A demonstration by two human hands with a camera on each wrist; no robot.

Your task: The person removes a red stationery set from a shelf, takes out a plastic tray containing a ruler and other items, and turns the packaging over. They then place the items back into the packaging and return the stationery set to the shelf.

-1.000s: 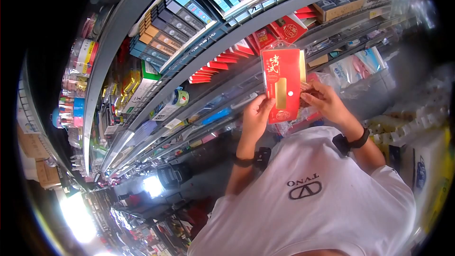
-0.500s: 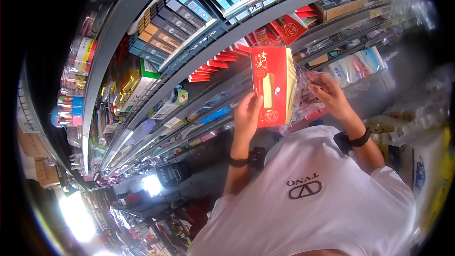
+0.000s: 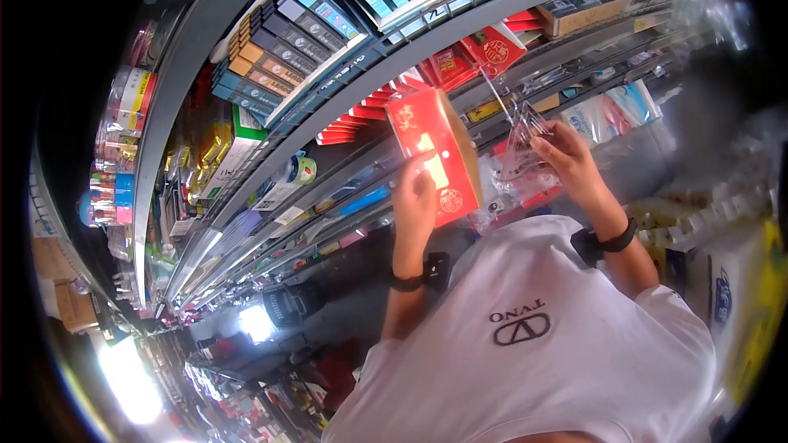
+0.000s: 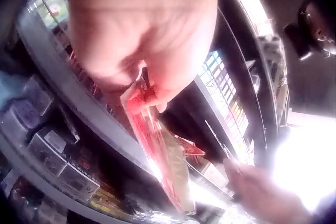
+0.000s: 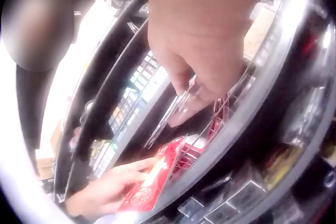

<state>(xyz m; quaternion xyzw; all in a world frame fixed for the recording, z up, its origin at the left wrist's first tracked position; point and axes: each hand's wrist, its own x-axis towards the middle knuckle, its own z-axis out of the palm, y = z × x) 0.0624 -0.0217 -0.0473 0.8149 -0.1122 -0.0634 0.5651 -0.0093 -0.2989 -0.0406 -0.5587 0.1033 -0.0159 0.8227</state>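
My left hand (image 3: 416, 203) grips a flat red packet (image 3: 425, 121) by its near left side, thumb across the front. The packet has gold Chinese lettering, a pale window and a gold-coloured inner side showing along its right edge. In the left wrist view the packet (image 4: 152, 145) appears edge-on below the curled fingers. To its right, my right hand (image 3: 570, 160) pinches a clear plastic piece (image 3: 519, 143) with thin shiny strips. In the right wrist view these narrow strips (image 5: 169, 112) stick out from the fingertips, apart from the packet (image 5: 160, 179). What exactly they are I cannot tell.
Behind the hands runs a curved grey shelf (image 3: 377, 74) with rows of small boxes (image 3: 283, 53). More red packets (image 3: 497, 47) lie on the tier below, close behind the held one. A brown carton (image 3: 583, 12) stands at the upper right. Wrapped goods are stacked at the right side.
The red packet has moved left and tilted in my left hand. My right hand, earlier at the packet's right edge, is now apart from it with the clear plastic piece between its fingers.
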